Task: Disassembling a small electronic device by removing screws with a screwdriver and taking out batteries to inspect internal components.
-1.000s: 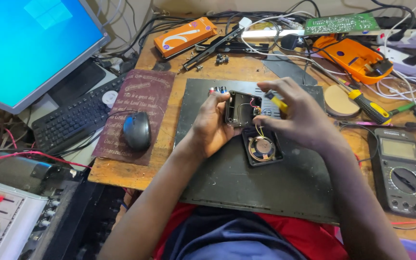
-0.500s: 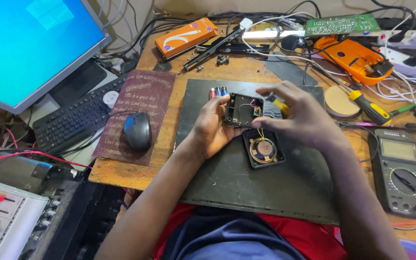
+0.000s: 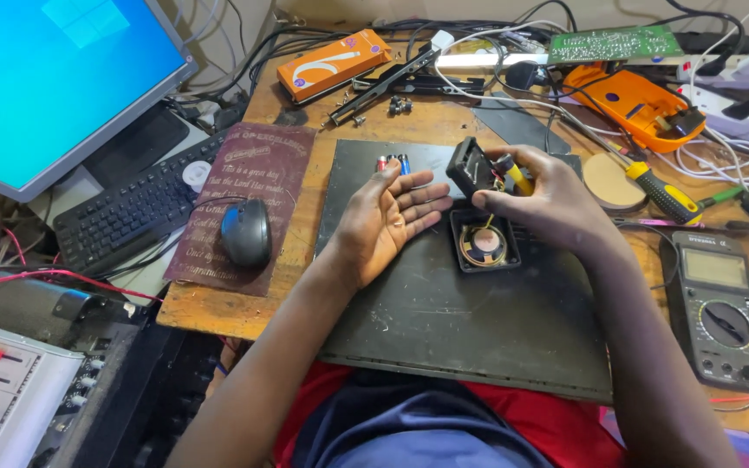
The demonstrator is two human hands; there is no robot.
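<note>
The left hand (image 3: 392,212) has released the small black casing (image 3: 472,167) and lies open, palm up; the right hand (image 3: 548,204) grip alone clamps it, tilted above the speaker (image 3: 484,243).

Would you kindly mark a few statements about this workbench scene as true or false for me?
1. The right hand holds a small black case. True.
2. The left hand grips the mouse. False: it lies open, palm up, on the black mat, apart from the mouse.
3. A round speaker lies on the mat below the right hand. True.
4. The multimeter sits left of the keyboard. False: it is at the far right.
</note>
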